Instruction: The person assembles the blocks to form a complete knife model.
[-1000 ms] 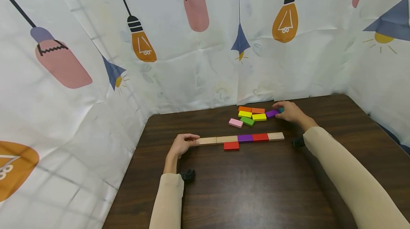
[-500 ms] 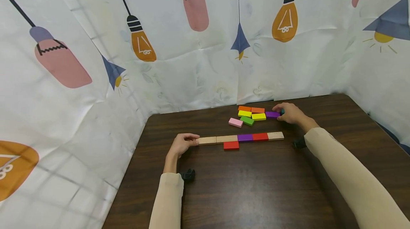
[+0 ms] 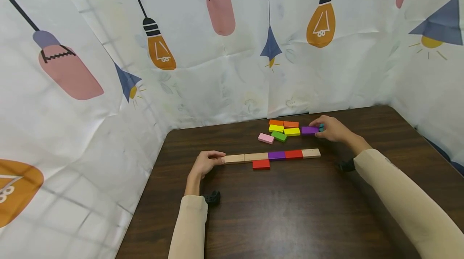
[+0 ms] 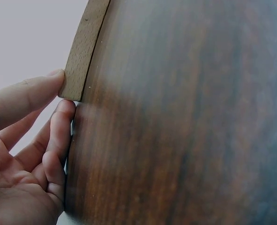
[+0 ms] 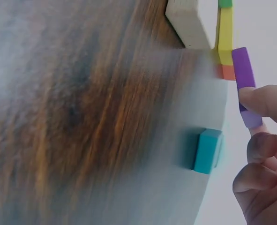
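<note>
A row of blocks lies across the table: two long wooden blocks, then a purple one, a red one and a pale wooden block. A separate red block lies just in front of the row. At the row's left end, my left hand pinches the end of the leftmost wooden block. Farther back, my right hand pinches a purple block between thumb and fingers. A teal block is beside that hand, partly hidden in the head view.
Left of the right hand is a group of blocks: orange, yellow, green and pink. The brown table runs back to a white printed cloth.
The purple block has turned straighter and shifted slightly right, with my right hand at its right end. More of the right forearm has moved rightward. My left hand has stayed in place.
</note>
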Demonstrator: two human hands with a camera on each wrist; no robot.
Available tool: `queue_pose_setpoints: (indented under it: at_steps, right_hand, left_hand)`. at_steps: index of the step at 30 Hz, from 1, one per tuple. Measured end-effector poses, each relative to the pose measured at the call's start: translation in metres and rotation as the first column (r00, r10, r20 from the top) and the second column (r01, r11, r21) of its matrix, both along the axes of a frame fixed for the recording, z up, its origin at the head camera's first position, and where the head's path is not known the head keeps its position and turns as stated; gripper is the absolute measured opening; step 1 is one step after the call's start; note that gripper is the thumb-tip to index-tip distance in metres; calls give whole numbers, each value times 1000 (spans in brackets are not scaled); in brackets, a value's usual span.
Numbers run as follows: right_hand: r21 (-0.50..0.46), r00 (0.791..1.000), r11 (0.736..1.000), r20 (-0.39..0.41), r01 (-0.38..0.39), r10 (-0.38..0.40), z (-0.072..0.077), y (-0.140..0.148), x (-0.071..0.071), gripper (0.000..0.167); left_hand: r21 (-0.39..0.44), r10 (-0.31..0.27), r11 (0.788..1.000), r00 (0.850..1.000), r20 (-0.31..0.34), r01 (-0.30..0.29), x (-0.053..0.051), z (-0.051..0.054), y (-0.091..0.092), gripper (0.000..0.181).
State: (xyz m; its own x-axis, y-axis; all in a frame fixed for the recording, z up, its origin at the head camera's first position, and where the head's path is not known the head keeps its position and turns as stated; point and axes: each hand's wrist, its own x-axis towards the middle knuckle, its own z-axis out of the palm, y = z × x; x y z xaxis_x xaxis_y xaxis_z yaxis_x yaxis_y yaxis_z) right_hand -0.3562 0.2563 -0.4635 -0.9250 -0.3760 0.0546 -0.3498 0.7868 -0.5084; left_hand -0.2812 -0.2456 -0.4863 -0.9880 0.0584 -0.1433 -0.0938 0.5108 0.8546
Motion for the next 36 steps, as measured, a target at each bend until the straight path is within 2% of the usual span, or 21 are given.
queue_pose_setpoints:
  at_steps: [7,14,20,30,36]
  right_hand:
    - [12,998,998,-31,-55,56,6,2,11,36]
    - [-42,998,998,32,-55,56,10,1,27,35]
    - [-78,995,994,48,-79,83,11,-2,39,37]
    - [-121,981,975,29,-186,191,11,-17,60,36]
    - [-120,974,971,64,-208,217,9,-27,69,35]
  left_hand:
    - [-15,10,1000,1000,-8,-11,0,0,-1,24]
    - [-14,5,1000,1000,-10,-5,1,-1,-2,23]
    - [-5,2,1000,1000,-2,-2,1,-2,-2,24]
    - [0,2,1000,1000,2,-2,0,-1,-1,23]
    - [6,1,1000,1000,0,-1,-1,-3,0,24]
